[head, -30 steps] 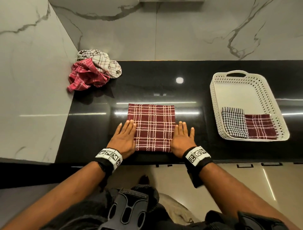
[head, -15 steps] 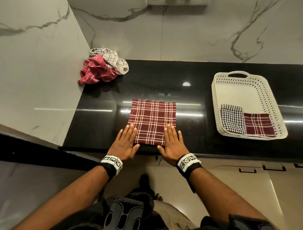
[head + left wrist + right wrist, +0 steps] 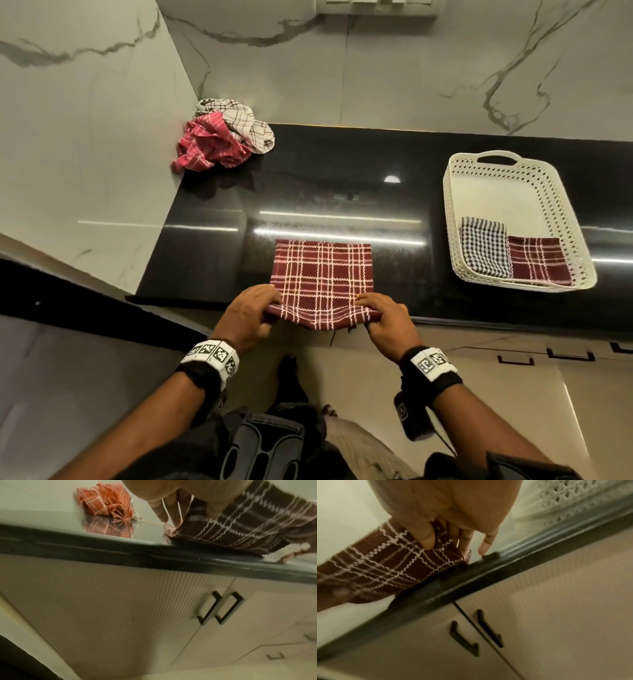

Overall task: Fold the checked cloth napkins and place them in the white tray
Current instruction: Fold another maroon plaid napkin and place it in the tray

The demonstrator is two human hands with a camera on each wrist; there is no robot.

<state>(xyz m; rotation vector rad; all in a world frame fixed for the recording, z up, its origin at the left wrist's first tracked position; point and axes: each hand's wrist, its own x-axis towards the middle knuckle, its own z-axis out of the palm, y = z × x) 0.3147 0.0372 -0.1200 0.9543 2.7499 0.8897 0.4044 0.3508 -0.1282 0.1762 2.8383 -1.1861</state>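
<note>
At counter edge, napkin [image 3: 322,274] lengthwise away.

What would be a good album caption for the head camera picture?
Both hands, left hand and right hand, pinch the near edge of a maroon checked napkin on the black counter.

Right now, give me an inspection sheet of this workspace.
Surface: black countertop, glossy, with light glare.
Job's things: maroon checked napkin at the counter's near edge; white tray holds two folded napkins side by side.
Clutter: crumpled napkins in the far left corner.
Hands: left hand and right hand each pinch a near corner of the maroon napkin.
Cables: nothing seen.
Surroundings: marble walls; cabinet doors below.
</note>
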